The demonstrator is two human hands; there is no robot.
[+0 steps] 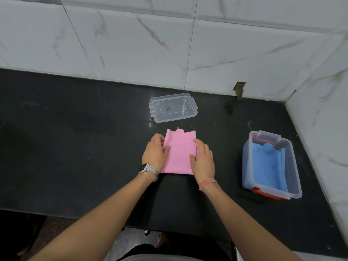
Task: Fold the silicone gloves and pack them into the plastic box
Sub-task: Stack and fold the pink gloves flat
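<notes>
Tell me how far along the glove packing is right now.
Done: a blue glove already lies inside the open plastic box. In hand: the pink glove lies folded on the counter, with the left hand and right hand pressing on its sides. Left: move the pink glove into the box; the clear lid lies apart near the wall, not yet on.

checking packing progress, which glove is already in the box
The blue silicone glove lies inside the clear plastic box with red latches. The pink silicone glove is on the black countertop, under both hands.
</notes>
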